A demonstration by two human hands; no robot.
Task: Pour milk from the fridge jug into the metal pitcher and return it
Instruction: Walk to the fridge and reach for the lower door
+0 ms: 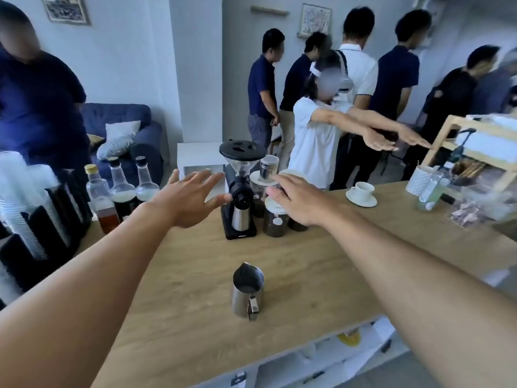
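Observation:
A metal pitcher [247,289] stands upright on the wooden counter [321,275], near its front edge, handle toward me; its inside looks dark. Both my arms reach forward over the counter. My left hand [190,197] hovers with fingers spread, palm down, just left of the coffee grinder. My right hand [299,200] is stretched out flat above the lidded jars, holding nothing. No milk jug or fridge is in view.
A black coffee grinder [240,191] and jars of coffee [275,219] stand behind the pitcher. Syrup bottles [123,183] and stacked plastic cups [25,203] sit left. A white cup on a saucer [362,191] and a wooden shelf [475,152] are right. Several people stand beyond the counter.

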